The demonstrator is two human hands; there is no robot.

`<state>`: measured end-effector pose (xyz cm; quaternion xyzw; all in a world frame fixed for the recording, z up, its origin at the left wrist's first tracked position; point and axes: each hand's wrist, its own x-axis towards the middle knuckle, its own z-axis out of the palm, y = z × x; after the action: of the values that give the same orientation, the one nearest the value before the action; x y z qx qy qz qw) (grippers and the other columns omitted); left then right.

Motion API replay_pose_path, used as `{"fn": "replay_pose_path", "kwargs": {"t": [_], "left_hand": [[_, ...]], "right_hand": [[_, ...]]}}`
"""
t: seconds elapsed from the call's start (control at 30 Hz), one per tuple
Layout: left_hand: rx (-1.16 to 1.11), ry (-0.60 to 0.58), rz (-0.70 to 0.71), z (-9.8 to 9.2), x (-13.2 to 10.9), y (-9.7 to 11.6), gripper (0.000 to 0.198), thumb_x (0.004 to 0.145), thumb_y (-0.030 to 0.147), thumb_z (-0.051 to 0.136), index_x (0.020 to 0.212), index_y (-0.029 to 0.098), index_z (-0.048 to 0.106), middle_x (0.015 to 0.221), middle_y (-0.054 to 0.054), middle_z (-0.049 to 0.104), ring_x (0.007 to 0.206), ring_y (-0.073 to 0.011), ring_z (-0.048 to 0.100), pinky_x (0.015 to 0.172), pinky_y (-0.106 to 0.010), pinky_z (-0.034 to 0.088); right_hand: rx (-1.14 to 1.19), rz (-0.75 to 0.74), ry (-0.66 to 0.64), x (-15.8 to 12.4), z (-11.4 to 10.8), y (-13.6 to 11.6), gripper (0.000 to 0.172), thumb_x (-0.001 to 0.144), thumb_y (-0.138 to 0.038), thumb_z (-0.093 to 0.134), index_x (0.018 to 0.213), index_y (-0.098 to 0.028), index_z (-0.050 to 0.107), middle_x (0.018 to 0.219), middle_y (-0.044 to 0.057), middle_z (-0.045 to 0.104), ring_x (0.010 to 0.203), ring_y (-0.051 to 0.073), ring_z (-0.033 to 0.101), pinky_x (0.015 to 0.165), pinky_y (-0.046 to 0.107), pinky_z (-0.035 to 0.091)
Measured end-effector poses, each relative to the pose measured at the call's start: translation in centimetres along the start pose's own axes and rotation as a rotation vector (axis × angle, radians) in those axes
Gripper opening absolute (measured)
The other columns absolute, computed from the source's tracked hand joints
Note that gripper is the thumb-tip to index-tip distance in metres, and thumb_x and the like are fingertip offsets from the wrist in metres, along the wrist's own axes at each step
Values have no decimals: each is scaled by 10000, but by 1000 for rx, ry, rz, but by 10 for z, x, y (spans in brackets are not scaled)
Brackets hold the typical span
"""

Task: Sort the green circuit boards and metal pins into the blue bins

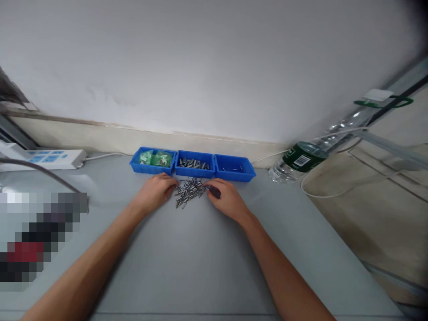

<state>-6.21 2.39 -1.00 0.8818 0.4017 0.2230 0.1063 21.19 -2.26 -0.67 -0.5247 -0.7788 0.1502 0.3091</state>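
Note:
A loose pile of small metal pins that look like pop rivets [190, 191] lies on the grey table between my two hands. My left hand [156, 191] is at the pile's left edge, thumb and fingers curled together against the pins; whatever is between the fingertips is too small to tell. From the right, my right hand [226, 196] reaches the pile with bent, closed fingers. A dark shape shows under its palm, a held thing or shadow, I cannot tell. Just behind the pile stands a blue bin of short metal pieces [194, 174].
Left in the row, a blue bin [150, 169] holds green-tinted packets; the right blue bin [236, 176] holds a few pins. A large plastic bottle [304, 158] leans at right beside a white cable. A power strip [56, 159] lies at left. The wall rises behind.

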Motion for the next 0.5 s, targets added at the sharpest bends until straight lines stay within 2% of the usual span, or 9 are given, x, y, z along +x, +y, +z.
{"fn": "replay_pose_path", "kwargs": {"t": [0.1, 0.5], "left_hand": [[18, -12, 20, -2, 1, 2, 240, 951, 145, 515, 1033, 207, 732, 977, -115, 725, 999, -300, 640, 858, -431, 536], [-84, -74, 33, -4, -2, -2, 222, 921, 97, 446, 1028, 206, 607, 990, -84, 631, 918, -252, 599, 806, -370, 500]], "right_hand": [[9, -7, 2, 0, 0, -1, 278, 904, -103, 589, 1108, -198, 752, 1105, 86, 758, 1009, 239, 704, 932, 388, 540], [7, -13, -23, 0, -2, -2, 297, 904, -97, 582, 1120, -209, 753, 1119, 90, 756, 1004, 239, 707, 944, 400, 541]]}}
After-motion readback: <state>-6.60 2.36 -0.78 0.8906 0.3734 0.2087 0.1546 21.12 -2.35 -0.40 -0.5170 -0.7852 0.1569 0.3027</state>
